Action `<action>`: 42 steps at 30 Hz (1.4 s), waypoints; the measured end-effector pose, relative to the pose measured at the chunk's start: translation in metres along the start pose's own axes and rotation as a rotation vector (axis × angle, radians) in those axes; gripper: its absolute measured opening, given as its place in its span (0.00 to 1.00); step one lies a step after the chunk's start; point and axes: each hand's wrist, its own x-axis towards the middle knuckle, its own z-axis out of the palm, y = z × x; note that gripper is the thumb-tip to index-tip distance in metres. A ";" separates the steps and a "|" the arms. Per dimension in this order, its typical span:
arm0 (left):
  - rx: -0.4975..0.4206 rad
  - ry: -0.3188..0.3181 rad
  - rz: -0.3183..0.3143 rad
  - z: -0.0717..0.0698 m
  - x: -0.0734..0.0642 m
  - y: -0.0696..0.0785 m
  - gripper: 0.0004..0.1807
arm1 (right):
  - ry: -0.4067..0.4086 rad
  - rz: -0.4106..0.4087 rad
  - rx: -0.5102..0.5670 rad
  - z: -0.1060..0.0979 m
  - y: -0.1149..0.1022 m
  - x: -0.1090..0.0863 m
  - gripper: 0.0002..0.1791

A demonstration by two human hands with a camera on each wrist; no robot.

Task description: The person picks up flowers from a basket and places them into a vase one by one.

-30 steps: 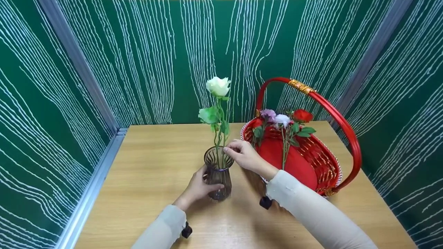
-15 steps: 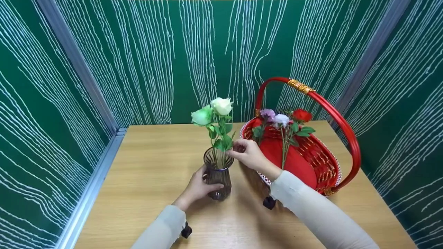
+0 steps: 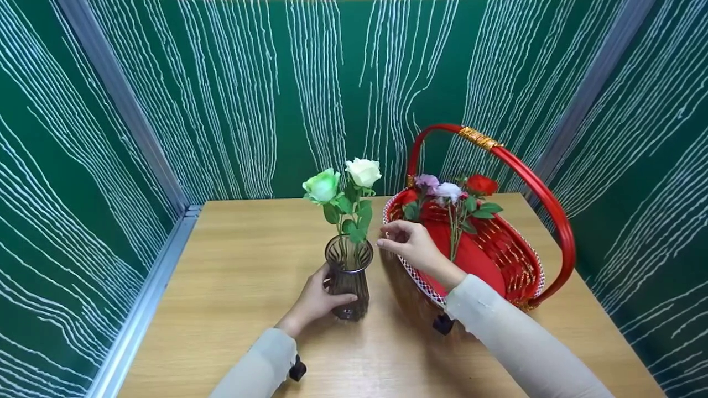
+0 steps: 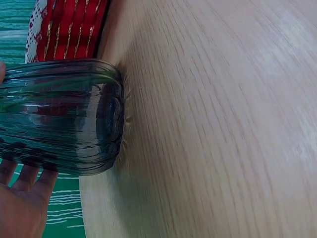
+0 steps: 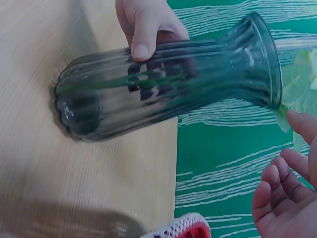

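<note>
A ribbed dark glass vase (image 3: 347, 276) stands on the wooden table (image 3: 238, 276). My left hand (image 3: 323, 297) grips its lower body, thumb across the front; the left wrist view shows the vase (image 4: 59, 114) above my left hand (image 4: 20, 203). A green rose (image 3: 322, 186) and a white rose (image 3: 363, 171) stand in it, stems visible through the vase (image 5: 163, 84). My right hand (image 3: 394, 239) hovers just right of the rim, fingers loosely curled and empty; in its wrist view the right hand (image 5: 287, 198) shows a bare palm.
A red woven basket (image 3: 520, 265) with a tall red handle (image 3: 545, 199) sits right of the vase, under my right forearm. It holds a purple flower (image 3: 427, 181), a pale flower (image 3: 449, 192) and a red flower (image 3: 482, 184). Green patterned walls enclose three sides.
The white rose sank stem-first into the vase beside the green one. My right hand let go of its stem and drew a little to the right. The left hand kept its hold.
</note>
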 end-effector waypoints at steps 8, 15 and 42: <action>0.004 0.011 0.006 0.001 -0.001 0.001 0.46 | 0.045 0.016 -0.010 -0.013 0.010 -0.002 0.15; 0.011 0.012 0.010 0.001 -0.001 0.000 0.46 | 0.069 0.058 0.007 -0.028 0.022 -0.005 0.16; 0.017 -0.012 0.008 -0.002 -0.001 0.001 0.47 | 0.136 0.134 -0.036 -0.057 0.057 0.001 0.19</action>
